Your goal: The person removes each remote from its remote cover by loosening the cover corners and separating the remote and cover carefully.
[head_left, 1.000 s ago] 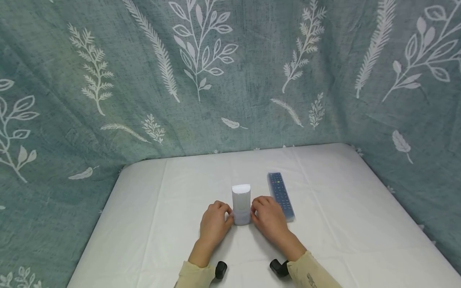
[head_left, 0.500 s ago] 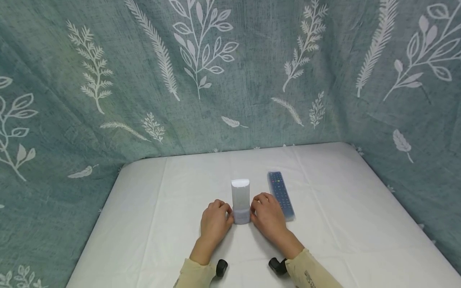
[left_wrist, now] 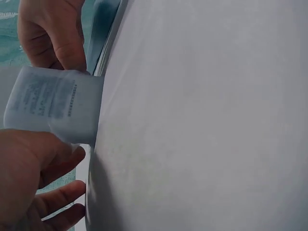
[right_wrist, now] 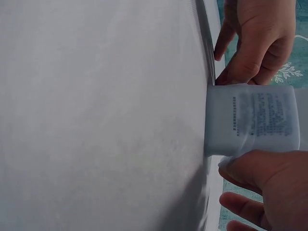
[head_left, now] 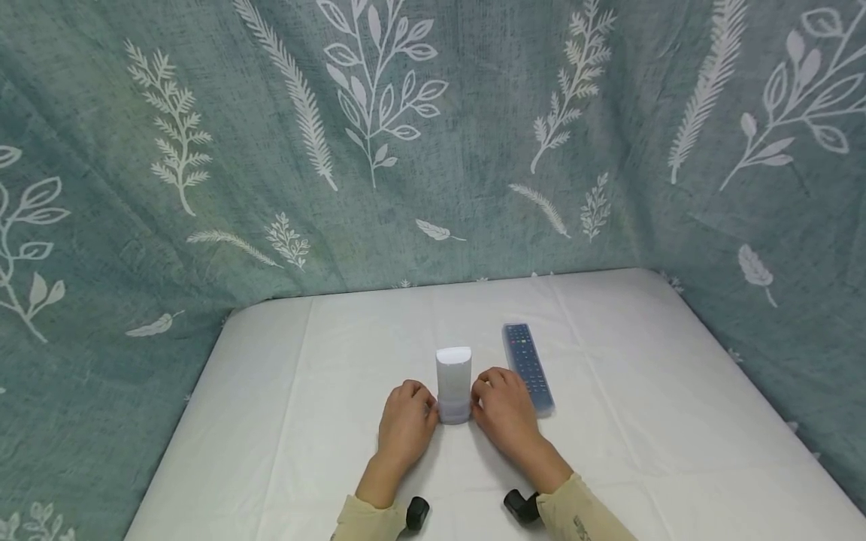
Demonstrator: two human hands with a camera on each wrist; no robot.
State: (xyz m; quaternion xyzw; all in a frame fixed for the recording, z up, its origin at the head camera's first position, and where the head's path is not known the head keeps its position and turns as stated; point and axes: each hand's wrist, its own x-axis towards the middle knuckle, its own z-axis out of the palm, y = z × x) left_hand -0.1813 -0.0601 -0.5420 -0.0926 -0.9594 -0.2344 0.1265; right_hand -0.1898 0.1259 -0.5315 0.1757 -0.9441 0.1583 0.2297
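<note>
— two hands are being kept at the base of one small white bottle (head_left: 454,385). where is it being stood?

— it is being stood upright on its cap on the white tablecloth (head_left: 291,421), near the front middle of the table, its printed label being shown to both wrist cameras.

— how is the left hand (head_left: 404,427) being used?

— its fingers are being curled and its fingertips (left_wrist: 57,149) are being pressed against the bottle's left side, low down, by the cap.

— and the right hand (head_left: 506,415)?

— the same is being done from the other side: its curled fingers (right_wrist: 250,171) are being held against the bottle's lower right side, so the bottle is being pinched between the two hands.

— what else is being seen?

— a dark remote control (head_left: 528,366) in a clear sleeve is lying flat just beside the right hand, touching or nearly touching it. a teal curtain (head_left: 433,143) printed with white leaves is being hung behind and around the table.
</note>
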